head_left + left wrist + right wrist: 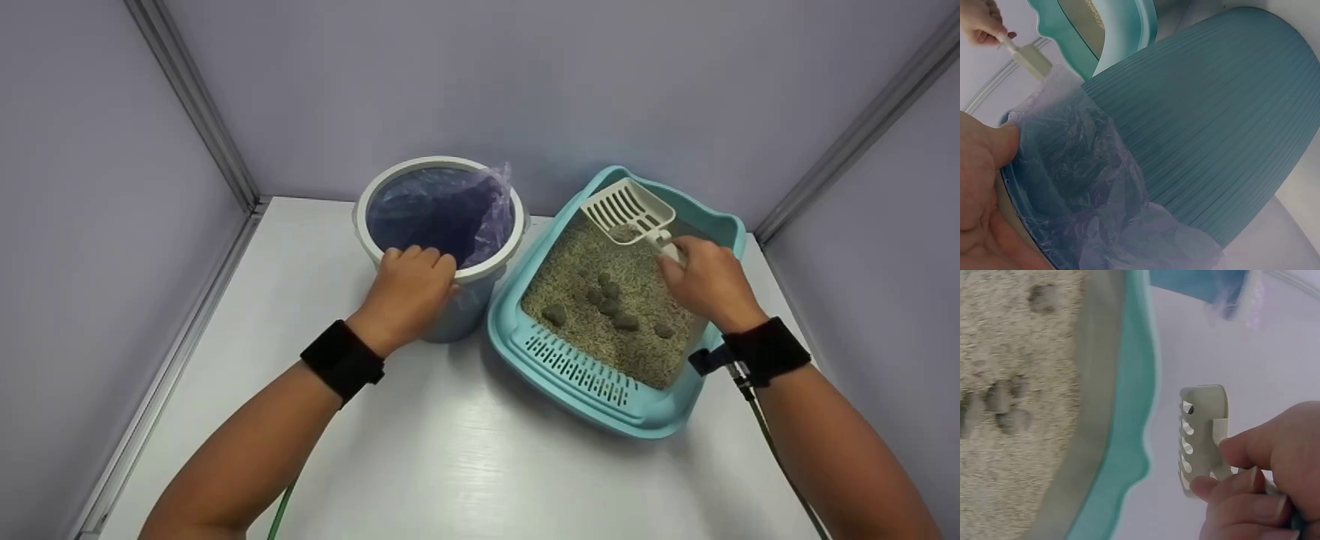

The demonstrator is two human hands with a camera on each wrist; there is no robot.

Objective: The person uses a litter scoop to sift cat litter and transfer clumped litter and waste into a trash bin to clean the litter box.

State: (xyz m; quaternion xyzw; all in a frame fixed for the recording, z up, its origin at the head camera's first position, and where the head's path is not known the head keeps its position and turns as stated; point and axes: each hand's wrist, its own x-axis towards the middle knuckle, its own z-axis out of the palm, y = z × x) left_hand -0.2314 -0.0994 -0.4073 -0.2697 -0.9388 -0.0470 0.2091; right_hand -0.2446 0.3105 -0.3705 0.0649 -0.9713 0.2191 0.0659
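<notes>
My left hand (409, 296) grips the near side of the white rim (435, 161) of a blue ribbed trash bin (461, 311). Inside it hangs a thin purple plastic bag (491, 225), bunched up at the right side; the left wrist view shows its film (1089, 152) draped over the edge by the thumb. The handle of a beige slotted litter scoop (654, 201) is held in my right hand (709, 281), thumb pressed along it. The scoop is raised over the far part of a turquoise litter box (517, 341), its slots plainly visible.
Tan granular litter (645, 277) fills the box, with several dark clumps (625, 322) on top. Bin and box stand side by side on a white table (450, 450), near the grey back wall (525, 90). A cable (780, 465) trails from my right wristband.
</notes>
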